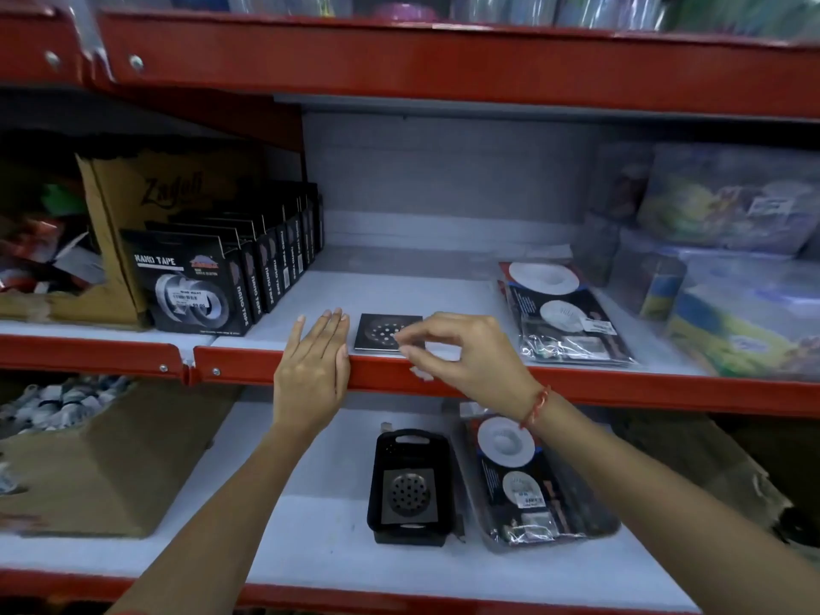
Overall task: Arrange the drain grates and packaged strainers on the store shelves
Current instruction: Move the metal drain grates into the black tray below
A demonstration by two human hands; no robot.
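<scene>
A square dark drain grate (381, 331) lies flat at the front edge of the middle shelf (399, 290). My left hand (315, 361) rests flat, fingers together, just left of the grate. My right hand (461, 352) hovers over the grate's right edge with thumb and fingers pinched close; whether they touch the grate is unclear. A stack of packaged strainers (563, 312) lies to the right on the same shelf. On the lower shelf a black plastic basket (410, 441) holds another drain grate (410, 492), with more packaged strainers (523, 477) beside it.
Black nano tape boxes (208, 286) stand in a row at the left of the middle shelf, beside a cardboard box (146, 201). Wrapped colourful packs (727, 268) fill the right. A red shelf rail (443, 379) runs across. Cardboard boxes (88, 463) sit on the lower shelf's left.
</scene>
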